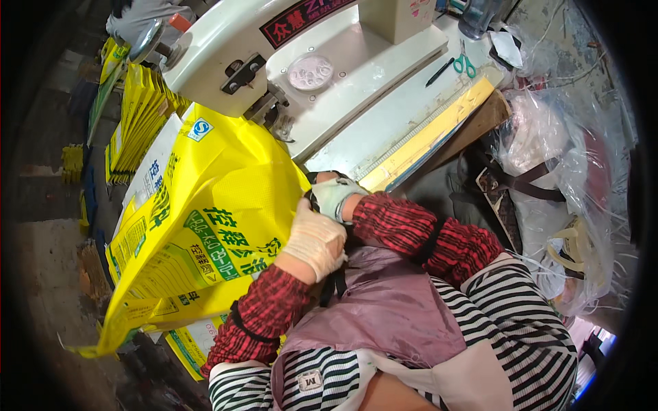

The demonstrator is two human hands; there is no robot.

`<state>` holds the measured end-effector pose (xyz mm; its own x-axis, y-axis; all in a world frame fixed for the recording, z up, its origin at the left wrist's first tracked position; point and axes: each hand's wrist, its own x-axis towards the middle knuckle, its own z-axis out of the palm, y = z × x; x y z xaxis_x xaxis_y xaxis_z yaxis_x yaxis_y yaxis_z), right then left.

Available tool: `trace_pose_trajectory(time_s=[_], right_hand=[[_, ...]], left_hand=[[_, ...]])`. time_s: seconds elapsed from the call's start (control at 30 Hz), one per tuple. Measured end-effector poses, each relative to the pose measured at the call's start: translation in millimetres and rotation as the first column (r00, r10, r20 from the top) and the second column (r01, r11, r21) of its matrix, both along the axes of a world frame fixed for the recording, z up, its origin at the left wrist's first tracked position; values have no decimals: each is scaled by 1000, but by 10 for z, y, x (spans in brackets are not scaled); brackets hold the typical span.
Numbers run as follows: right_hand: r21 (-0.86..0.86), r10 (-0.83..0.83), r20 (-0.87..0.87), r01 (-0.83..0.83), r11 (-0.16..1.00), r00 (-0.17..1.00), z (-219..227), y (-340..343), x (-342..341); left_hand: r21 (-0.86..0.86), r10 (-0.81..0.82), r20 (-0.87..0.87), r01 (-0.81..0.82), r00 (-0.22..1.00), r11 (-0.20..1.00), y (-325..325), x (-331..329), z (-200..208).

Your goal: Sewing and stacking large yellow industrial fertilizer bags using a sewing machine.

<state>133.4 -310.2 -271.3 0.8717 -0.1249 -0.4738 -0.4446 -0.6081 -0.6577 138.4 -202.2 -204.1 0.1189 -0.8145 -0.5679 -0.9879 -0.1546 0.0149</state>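
Left hand [315, 240] and right hand [336, 196] are meeting at the bag's [236, 161] edge; whether fingers are clamping, I can't tell; smoothing creases should be helping.

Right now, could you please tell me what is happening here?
A person has the gloved left hand and right hand close together at the right edge of a yellow bag; the exact grip is hard to see. The bag spreads beside a white sewing machine. Scissors lie on its table, apart from the hands.

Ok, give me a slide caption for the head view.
Gloved left hand and right hand together at the edge of a yellow bag beside a white sewing machine.
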Motion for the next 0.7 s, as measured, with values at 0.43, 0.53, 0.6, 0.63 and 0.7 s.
trace_pose_trajectory(time_s=[0.43, 0.53, 0.6, 0.63, 0.7], right_hand=[[307, -217, 297, 122, 944, 930, -606, -457, 3], [-85, 88, 415, -57, 995, 905, -639, -374, -114], [211, -145, 211, 100, 972, 967, -819, -435, -362], [535, -214, 207, 72, 842, 955, -1003, -562, -515], [542, -184, 141, 79, 837, 973, -758, -520, -705]], left_hand=[[-621, 512, -328, -590, 794, 516, 146, 1807, -570], [-452, 665, -440, -789, 603, 417, 663, 2333, -1072], [-642, 703, -284, -673, 652, 366, 863, 2325, -1441], [-626, 804, -113, -670, 584, 399, 755, 2215, -1342], [-619, 770, -407, -768, 491, 162, 966, 2275, -1740]])
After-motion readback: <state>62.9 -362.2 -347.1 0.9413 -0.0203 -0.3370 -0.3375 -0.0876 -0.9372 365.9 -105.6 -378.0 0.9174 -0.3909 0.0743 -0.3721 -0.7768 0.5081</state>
